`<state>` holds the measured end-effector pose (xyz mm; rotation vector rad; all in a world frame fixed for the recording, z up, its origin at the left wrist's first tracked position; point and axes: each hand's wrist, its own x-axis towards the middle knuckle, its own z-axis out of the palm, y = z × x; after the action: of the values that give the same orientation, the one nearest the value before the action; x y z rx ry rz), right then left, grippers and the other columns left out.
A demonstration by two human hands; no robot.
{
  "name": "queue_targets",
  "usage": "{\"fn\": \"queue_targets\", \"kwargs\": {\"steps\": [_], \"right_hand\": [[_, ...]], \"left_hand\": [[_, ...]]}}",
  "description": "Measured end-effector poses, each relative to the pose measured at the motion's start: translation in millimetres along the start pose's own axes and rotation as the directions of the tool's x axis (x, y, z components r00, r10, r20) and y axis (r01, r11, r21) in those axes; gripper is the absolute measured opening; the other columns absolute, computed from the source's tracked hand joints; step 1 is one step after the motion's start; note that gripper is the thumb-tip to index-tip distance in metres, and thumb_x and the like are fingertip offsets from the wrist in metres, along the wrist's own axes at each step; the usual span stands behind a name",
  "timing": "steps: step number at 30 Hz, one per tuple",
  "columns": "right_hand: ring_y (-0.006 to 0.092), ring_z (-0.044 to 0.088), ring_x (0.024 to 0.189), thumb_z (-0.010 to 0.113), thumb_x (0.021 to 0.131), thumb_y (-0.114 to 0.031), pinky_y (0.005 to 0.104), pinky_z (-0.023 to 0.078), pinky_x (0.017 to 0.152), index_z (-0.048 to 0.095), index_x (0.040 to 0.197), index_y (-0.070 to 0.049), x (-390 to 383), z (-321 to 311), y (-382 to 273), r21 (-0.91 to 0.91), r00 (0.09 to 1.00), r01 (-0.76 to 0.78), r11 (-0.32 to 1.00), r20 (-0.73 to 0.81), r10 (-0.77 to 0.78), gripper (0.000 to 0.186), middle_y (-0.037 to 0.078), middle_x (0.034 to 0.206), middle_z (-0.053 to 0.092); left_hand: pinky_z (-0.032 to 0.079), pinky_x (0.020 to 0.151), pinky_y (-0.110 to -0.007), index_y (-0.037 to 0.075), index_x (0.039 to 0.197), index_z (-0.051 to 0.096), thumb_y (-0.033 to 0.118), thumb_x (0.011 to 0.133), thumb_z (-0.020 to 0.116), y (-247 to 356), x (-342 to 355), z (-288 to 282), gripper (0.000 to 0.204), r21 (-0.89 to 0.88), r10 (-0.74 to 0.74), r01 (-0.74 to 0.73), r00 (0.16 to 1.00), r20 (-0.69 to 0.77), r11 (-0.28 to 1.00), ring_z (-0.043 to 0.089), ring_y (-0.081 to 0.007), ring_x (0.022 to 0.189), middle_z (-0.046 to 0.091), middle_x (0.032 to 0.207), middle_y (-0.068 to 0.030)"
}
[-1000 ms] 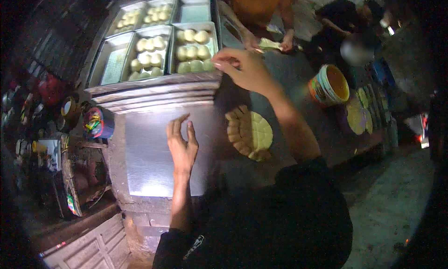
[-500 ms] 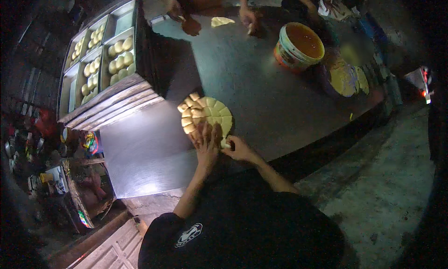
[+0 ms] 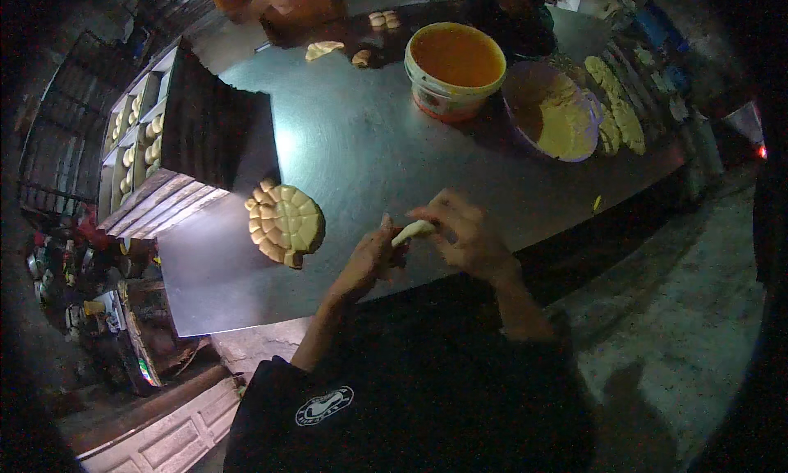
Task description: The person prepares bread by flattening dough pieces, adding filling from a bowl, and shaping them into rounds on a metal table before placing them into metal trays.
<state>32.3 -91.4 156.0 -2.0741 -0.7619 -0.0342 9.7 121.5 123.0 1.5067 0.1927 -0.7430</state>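
Note:
My left hand (image 3: 376, 258) and my right hand (image 3: 460, 235) meet above the metal table's front part, both closed on a pale, elongated piece of dough (image 3: 413, 230). To their left lies a round slab of dough (image 3: 286, 218) scored into several small pieces, some lifted at its upper left edge. Beyond it at the left, stacked trays (image 3: 171, 198) bear compartments with rows of pale dough balls (image 3: 152, 130).
A bucket of orange liquid (image 3: 455, 56) stands at the back beside a purple basin with yellow dough (image 3: 562, 120). Long dough pieces (image 3: 620, 103) lie rightward. Co-workers (image 3: 509, 9) work across the metal table (image 3: 345, 144), near small dough bits (image 3: 324, 50).
My hands moved from by the trays down to the dough slab, then rightward off it, now together on a piece of dough. The view has shifted, showing more of the table.

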Motion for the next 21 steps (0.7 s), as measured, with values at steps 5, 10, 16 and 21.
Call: {"fn": "queue_targets", "kwargs": {"steps": [5,10,16,21], "right_hand": [[0.0134,0.052,0.093,0.061,0.088,-0.005,0.0273,0.042,0.084,0.053,0.11,-0.005,-42,-64,25,0.333,0.78,-0.064,0.941,-0.572,0.255,0.024,0.004,0.101,0.053],[0.0149,0.052,0.093,0.062,0.088,-0.007,0.0306,0.045,0.086,0.056,0.117,-0.005,-47,-34,72,0.144,0.882,-0.299,0.943,-0.335,0.331,0.029,0.007,0.103,0.053],[0.0217,0.06,0.086,0.064,0.088,-0.011,0.036,0.051,0.079,0.057,0.123,-0.008,-25,42,86,0.081,0.883,-0.45,0.889,-0.107,0.457,0.036,0.01,0.098,0.059],[0.0261,0.064,0.082,0.068,0.086,-0.014,0.0373,0.052,0.074,0.06,0.117,-0.004,19,122,106,0.108,0.891,-0.419,0.902,0.24,0.385,0.034,0.014,0.096,0.065]], "left_hand": [[0.043,0.062,-0.033,0.005,0.092,0.062,0.051,0.098,0.038,-56,59,-6,0.051,0.539,0.375,-0.206,0.899,-0.226,0.817,0.054,-0.0202,0.065,0.056,0.07,-0.0053],[0.046,0.087,-0.044,0.007,0.103,0.064,0.03,0.091,0.057,-62,76,1,0.027,0.914,0.578,-0.214,0.816,-0.027,0.345,0.057,-0.0357,0.099,0.06,0.104,-0.0138],[0.045,0.089,-0.044,0.007,0.101,0.064,0.025,0.09,0.061,-70,37,-19,0.021,0.771,0.569,-0.241,0.801,-0.185,0.59,0.055,-0.0342,0.102,0.059,0.103,-0.0147],[0.046,0.084,-0.042,0.006,0.1,0.064,0.021,0.09,0.061,-104,15,-69,0.019,0.685,0.605,-0.172,0.649,-0.462,0.708,0.057,-0.0337,0.097,0.06,0.098,-0.0147]]}}
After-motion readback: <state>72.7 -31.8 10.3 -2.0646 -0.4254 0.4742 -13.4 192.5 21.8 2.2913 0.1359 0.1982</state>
